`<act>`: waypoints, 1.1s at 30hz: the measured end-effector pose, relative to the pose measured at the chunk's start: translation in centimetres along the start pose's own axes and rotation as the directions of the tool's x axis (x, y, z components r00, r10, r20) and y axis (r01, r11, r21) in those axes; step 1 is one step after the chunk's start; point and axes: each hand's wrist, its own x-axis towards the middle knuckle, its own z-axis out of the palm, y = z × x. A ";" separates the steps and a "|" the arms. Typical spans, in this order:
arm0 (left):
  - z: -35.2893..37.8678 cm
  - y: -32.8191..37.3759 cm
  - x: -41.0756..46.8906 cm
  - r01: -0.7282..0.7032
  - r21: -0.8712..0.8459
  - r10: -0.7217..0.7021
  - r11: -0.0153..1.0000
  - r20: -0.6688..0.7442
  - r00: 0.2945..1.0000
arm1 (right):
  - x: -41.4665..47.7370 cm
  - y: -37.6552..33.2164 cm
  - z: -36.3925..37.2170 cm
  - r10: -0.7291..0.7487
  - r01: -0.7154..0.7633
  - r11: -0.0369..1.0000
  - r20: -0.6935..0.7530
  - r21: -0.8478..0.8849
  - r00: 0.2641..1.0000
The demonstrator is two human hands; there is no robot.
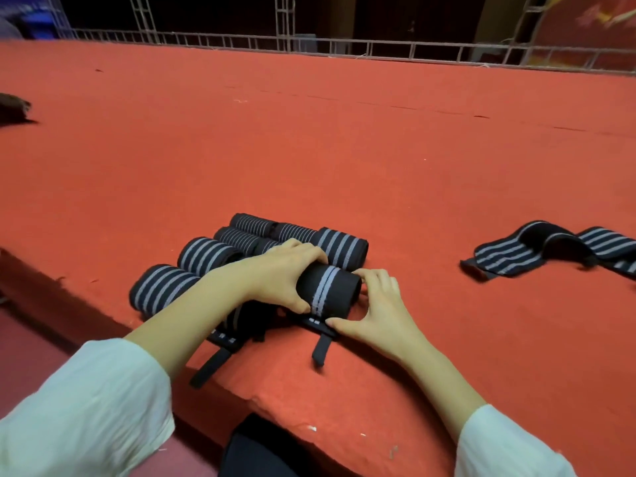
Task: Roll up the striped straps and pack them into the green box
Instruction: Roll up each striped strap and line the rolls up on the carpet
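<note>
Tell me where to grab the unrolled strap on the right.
Probably pinch the unrolled strap at its free left end, coming from the left: that end lies flat and exposed, while the middle humps up and the other end leaves the frame.

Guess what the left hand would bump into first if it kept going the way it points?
The left hand already grips the half-rolled strap. Straight past that, the finished roll just behind would probably come first, though depth is unclear.

A red felt-covered worktop (344, 149) fills most of the view. A pale metal truss railing (378, 49) runs along its far edge. A dark, blurred object (13, 106) lies at its left edge.
</note>
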 end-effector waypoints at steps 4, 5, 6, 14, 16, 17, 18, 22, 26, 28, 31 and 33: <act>-0.1 -1.4 0.4 -0.033 0.000 0.033 0.999 -0.017 0.999 | 1.1 0.3 0.5 -0.034 0.034 0.999 -0.016 -0.004 0.999; 0.0 -1.7 0.4 -0.043 -0.005 0.043 0.999 -0.024 0.999 | 1.3 0.4 0.6 -0.038 0.038 0.999 -0.023 -0.001 0.999; 0.2 -2.0 0.5 -0.049 -0.015 0.049 0.999 -0.033 0.998 | 1.3 0.5 0.8 -0.042 0.042 0.999 -0.032 0.005 0.999; 0.8 -2.8 0.1 -0.063 -0.037 0.060 0.997 -0.067 0.996 | 1.5 0.6 1.1 -0.041 0.041 0.999 -0.019 0.004 0.999; 0.8 -2.8 0.0 -0.053 -0.055 0.050 0.997 -0.059 0.997 | 1.5 0.5 1.0 -0.034 0.034 0.999 -0.003 -0.006 0.999; 0.8 -2.7 -0.2 -0.050 -0.062 0.047 0.997 -0.053 0.997 | 1.5 0.5 1.0 -0.032 0.033 0.999 0.006 -0.012 0.999; 0.7 -2.5 -0.3 -0.046 -0.063 0.043 0.997 -0.045 0.998 | 1.4 0.4 0.9 -0.032 0.032 0.999 0.016 -0.019 0.999; -0.2 -1.5 -1.1 -0.020 -0.049 0.019 0.999 -0.009 1.000 | 1.0 0.3 -0.6 -0.004 0.006 0.999 0.070 -0.036 0.998; -2.1 1.6 -1.0 -0.043 0.045 0.044 0.998 -0.024 0.999 | 0.0 1.1 -5.2 0.024 -0.019 0.996 0.058 -0.092 0.998; -3.0 4.0 0.0 -0.076 0.110 0.081 0.991 -0.040 0.996 | -0.8 2.2 -8.2 0.041 -0.037 0.988 0.022 -0.151 0.999; -3.4 8.6 3.1 -0.140 0.198 0.159 0.970 -0.079 0.984 | -2.3 4.4 -12.5 0.073 -0.078 0.968 -0.029 -0.237 0.997; -2.9 12.1 5.8 -0.180 0.240 0.208 0.954 -0.096 0.973 | -3.6 6.4 -15.4 0.103 -0.117 0.953 -0.062 -0.278 0.993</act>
